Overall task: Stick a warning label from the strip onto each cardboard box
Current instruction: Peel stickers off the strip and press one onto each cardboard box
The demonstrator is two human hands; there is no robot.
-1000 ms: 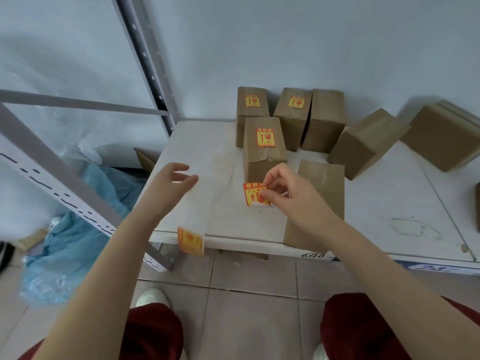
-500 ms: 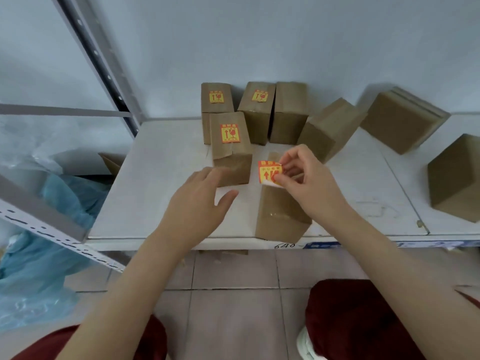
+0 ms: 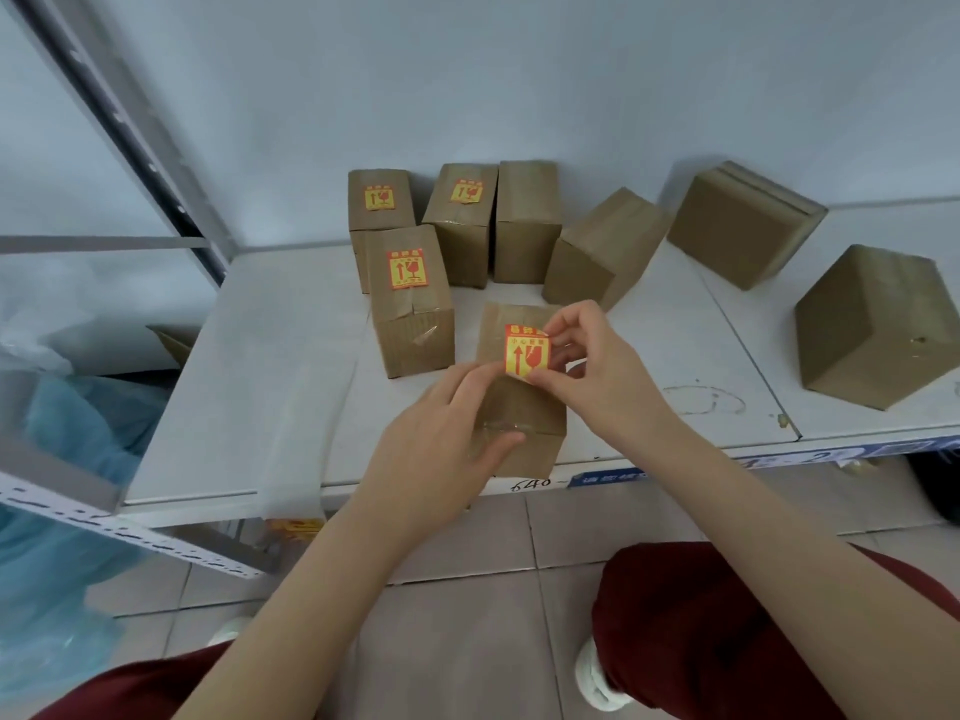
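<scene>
Red trousers [image 3: 727,641] and tile floor [image 3: 467,589] nearest. Left hand [image 3: 441,439] loosely spread, resting on the near box [image 3: 524,407] at the surface [image 3: 270,387] front edge. Right hand [image 3: 597,366] pinches the label [image 3: 525,351] by its right edge, just over the box top, can't tell if stuck yet. Left hand's fingertips touch the label's lower corner. Strip [image 3: 298,524] hangs blurred below the edge. Behind: three labelled boxes [image 3: 408,298], four plain boxes [image 3: 602,246] toward the wall [image 3: 519,70].

8 boxes [image 3: 524,220], 4 labels [image 3: 525,351], 2 hands [image 3: 441,449]
</scene>
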